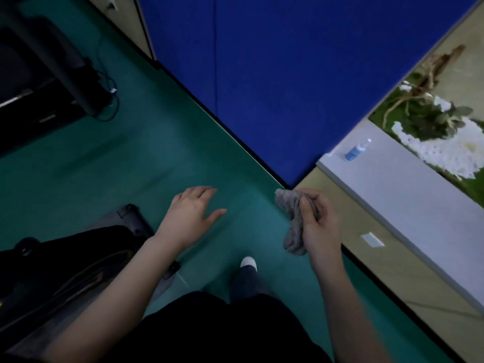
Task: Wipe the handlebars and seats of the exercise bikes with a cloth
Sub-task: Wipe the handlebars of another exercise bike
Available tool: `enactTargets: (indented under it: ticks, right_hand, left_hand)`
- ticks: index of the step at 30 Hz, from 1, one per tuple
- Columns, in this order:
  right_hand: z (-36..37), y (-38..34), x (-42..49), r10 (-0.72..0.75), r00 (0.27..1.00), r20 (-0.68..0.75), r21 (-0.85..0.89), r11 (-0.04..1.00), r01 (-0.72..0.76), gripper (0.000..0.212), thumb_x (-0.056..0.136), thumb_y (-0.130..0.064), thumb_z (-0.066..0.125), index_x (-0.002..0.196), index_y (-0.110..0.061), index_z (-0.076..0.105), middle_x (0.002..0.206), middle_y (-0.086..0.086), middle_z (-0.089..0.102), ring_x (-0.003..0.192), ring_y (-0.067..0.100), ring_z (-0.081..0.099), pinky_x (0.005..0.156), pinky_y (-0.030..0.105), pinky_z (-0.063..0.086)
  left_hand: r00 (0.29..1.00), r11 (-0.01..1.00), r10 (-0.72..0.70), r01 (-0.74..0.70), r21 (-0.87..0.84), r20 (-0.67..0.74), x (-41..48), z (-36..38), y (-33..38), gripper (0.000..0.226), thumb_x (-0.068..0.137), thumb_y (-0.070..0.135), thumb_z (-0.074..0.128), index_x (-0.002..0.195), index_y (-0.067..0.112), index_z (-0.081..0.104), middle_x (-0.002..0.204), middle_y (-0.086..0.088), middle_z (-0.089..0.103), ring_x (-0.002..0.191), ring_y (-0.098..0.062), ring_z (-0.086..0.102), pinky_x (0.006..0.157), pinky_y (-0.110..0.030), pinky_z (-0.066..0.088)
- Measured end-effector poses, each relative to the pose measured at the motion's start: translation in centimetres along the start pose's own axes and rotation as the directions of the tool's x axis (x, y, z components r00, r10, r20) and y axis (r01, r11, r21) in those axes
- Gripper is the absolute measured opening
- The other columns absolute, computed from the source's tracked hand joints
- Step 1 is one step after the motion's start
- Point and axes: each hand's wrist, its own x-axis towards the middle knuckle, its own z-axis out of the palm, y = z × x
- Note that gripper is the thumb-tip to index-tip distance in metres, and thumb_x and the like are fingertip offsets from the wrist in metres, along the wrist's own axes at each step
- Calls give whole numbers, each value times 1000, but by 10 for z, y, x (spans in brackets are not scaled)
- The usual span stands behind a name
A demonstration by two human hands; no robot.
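My right hand [318,226] grips a crumpled grey cloth [292,218], which hangs down from my fist over the green floor. My left hand [192,213] is held out flat with relaxed fingers and holds nothing. At the lower left lies the black body of an exercise bike [65,260], with its grey base bar [131,216] on the floor just left of my left wrist. Its handlebars and seat are not visible. A second dark machine [44,82] stands at the upper left.
A blue padded wall [275,74] fills the top middle. On the right runs a white ledge [419,205] with a small blue spray bottle [357,150] and a planter with greenery [429,119]. Cables [107,95] trail behind the upper-left machine. My foot [247,265] stands on the green floor.
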Motion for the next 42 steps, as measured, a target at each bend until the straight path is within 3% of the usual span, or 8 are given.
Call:
enactTargets:
  ticks: [3,6,12,18,27,32,37,42]
  right_hand:
    - [-22,1,45,-25,998,49,3,1000,25,26,96,-5,50,90,-27,63,93,-7,68,92,11,64,82,26,50]
    - [-35,4,83,-27,998,61,16,1000,26,21,97,-7,51,90,-22,64,85,-18,68,78,-8,62,66,6,45]
    - [-20,-1,142,3,988,155,-16,1000,0,21,97,-11,50,90,-27,63,96,5,68,87,22,64,76,34,53]
    - [50,-25,193,-2,937,350,-38,999,16,27,96,-10,50,86,-32,62,99,-1,68,96,19,65,82,38,55]
    - [184,-79,269,-158,805,572,0,981,192,23,96,-6,51,93,-25,63,97,-11,65,95,5,61,81,24,49]
    - [242,-103,304,-173,788,591,41,982,185,22,96,-5,50,94,-22,64,99,-6,66,99,11,62,91,37,51]
    - [295,-126,346,-192,748,635,65,978,196,20,97,-7,50,97,-20,65,99,-3,67,95,21,63,89,45,52]
    - [366,-146,392,-177,690,702,68,981,183,24,97,-6,49,93,-25,64,102,-1,67,102,19,63,95,50,49]
  left_hand:
    - [999,999,-30,30,-20,-10,28,0,27,59,94,51,45,142,18,38,146,1,41,135,-19,33,110,-35,25]
    - [997,997,-65,63,-38,-37,47,-1,45,59,94,51,43,143,20,37,147,2,39,135,-18,33,110,-34,24]
    - [976,978,-200,193,-80,-90,69,-14,41,58,94,50,44,143,20,36,148,2,36,135,-18,33,110,-33,23]
    - [930,935,-347,334,-117,-122,99,-29,-3,57,94,51,44,142,21,38,146,3,39,133,-19,34,108,-33,22]
    - [859,882,-467,434,-184,-210,176,-69,-93,56,90,52,50,134,16,51,137,-2,51,132,-22,38,110,-35,18]
    - [827,861,-507,470,-195,-244,211,-100,-139,58,91,54,47,134,16,50,136,-2,51,131,-22,39,110,-36,21]
    - [758,798,-601,546,-255,-255,230,-120,-172,58,91,54,47,135,17,49,137,-1,50,131,-21,39,109,-35,22]
    - [646,695,-718,648,-310,-260,254,-135,-207,57,91,52,50,135,16,50,137,-2,51,130,-23,41,108,-34,22]
